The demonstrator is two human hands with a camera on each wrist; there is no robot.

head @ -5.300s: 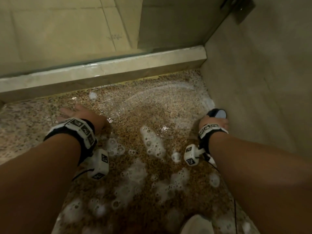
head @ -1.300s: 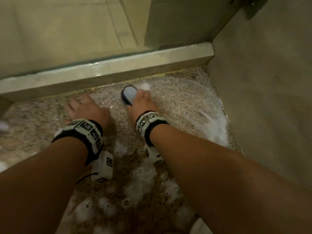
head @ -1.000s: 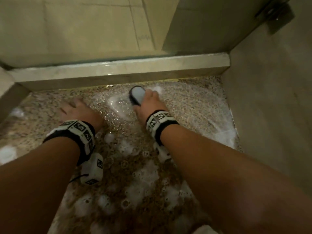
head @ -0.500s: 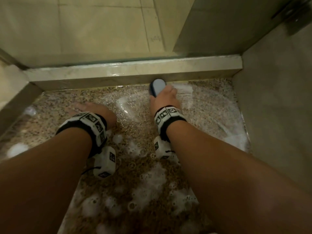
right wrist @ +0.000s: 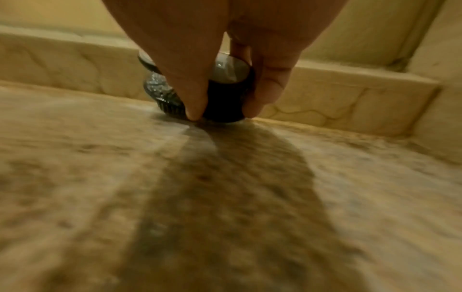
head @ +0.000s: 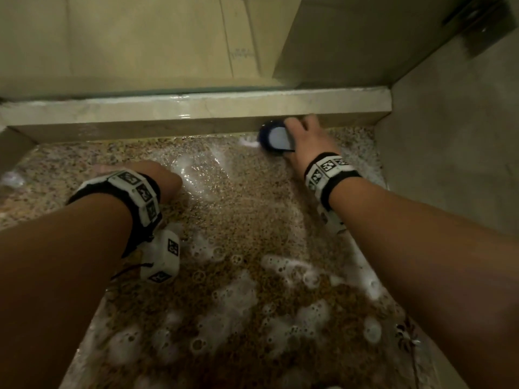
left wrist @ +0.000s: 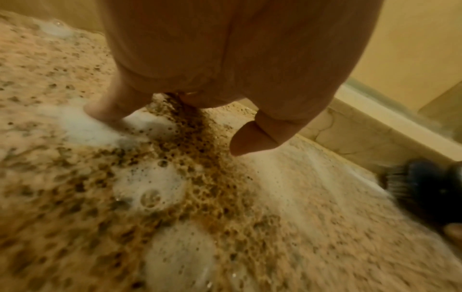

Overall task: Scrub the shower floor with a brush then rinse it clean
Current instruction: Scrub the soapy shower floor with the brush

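The speckled shower floor (head: pixel 252 220) spreads out under both my arms, wet and brown-flecked, and it meets a pale stone curb (head: pixel 196 108) that runs across beyond my fingers. To the outside of my right hand (head: pixel 304 138) a plain wall (head: pixel 449 150) rises from the floor. White foam (head: pixel 233 304) lies in bubbly patches on the floor nearer to me than either hand, between my forearms, and a thinner film of it shines between the two hands.

My left hand (head: pixel 151 175) is planted on the wet floor, fingers spread and fairly straight, holding nothing; in the left wrist view the fingertips (left wrist: pixel 252 142) press down into the suds.

My right hand is closed over the brush (head: pixel 276 138), thumb on one side and fingers on the other, clamping its dark round body. The brush sits bristles-down on the floor, right at the foot of the curb, its pale grey top showing just beyond my knuckles. In the right wrist view its dark bristles (right wrist: pixel 165 98) stick out to the thumb side of my grip, touching the floor. Seen from my left wrist, the brush (left wrist: pixel 420 183) is well off to the right, close to the curb.

Both wrists wear black bands (head: pixel 328 175) with white marker tiles.
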